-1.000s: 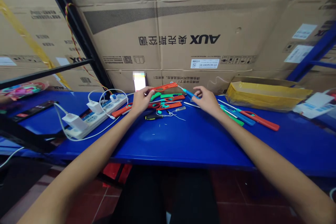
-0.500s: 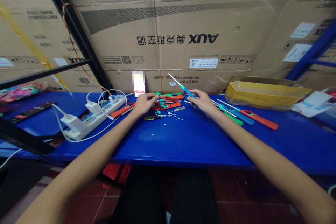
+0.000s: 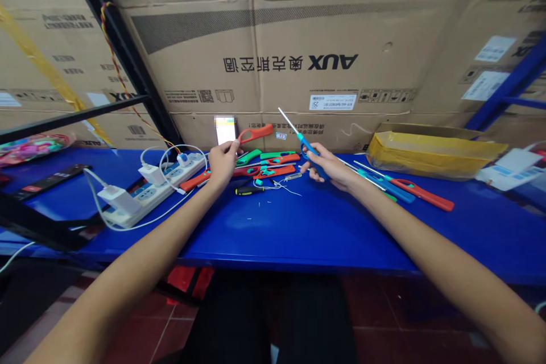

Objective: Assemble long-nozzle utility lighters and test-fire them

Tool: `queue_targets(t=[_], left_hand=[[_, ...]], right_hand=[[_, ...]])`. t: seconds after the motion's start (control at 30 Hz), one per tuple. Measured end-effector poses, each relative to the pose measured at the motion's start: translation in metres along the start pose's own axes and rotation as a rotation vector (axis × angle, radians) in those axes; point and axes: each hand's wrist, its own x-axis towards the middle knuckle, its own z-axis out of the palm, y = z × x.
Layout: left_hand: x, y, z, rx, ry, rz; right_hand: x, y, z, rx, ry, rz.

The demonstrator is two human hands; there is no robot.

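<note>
glossy blue workbench [image 3: 298, 233], left grip [image 3: 222, 164] pinching curved orange lighter [image 3: 256, 134], right grip [image 3: 327, 168] pinching slim blue lighter [image 3: 303, 143]

Head-worn view angles down onto the blue workbench [image 3: 324, 239] (fairly close, seemingly).

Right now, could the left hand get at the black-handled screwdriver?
Probably yes: the left hand sits close to the black-handled screwdriver, with only blue bench between, but it holds an orange lighter handle it may need to set down.
</note>
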Motion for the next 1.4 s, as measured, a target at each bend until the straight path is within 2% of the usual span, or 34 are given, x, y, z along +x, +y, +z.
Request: queue_targets(t=[0.13, 0.27, 0.4, 0.73, 1.1, 1.4], left_hand=[[0.006, -0.001, -0.003, -0.044, 0.064, -0.027], [0.01, -0.002, -0.008, -0.046, 0.089, -0.014], [0.009, -0.005, -0.01, 0.003, 0.068, -0.019], [0.008, -0.006, -0.008, 0.037, 0.061, -0.004], [0.007, -0.003, -0.008, 0.085, 0.033, 0.075], [0.007, -0.003, -0.008, 0.086, 0.042, 0.078]], right_hand=[[-0.002, -0.003, -0.003, -0.021, 0.032, 0.008], [-0.003, 0.0, -0.003, -0.142, 0.028, 0.053], [-0.003, 0.001, -0.004, -0.22, -0.003, 0.055], [0.0, 0.002, -0.012, -0.286, 0.057, 0.166], [-0.002, -0.001, -0.012, -0.304, 0.056, 0.189], [0.0, 0.002, -0.011, -0.333, 0.075, 0.186]])
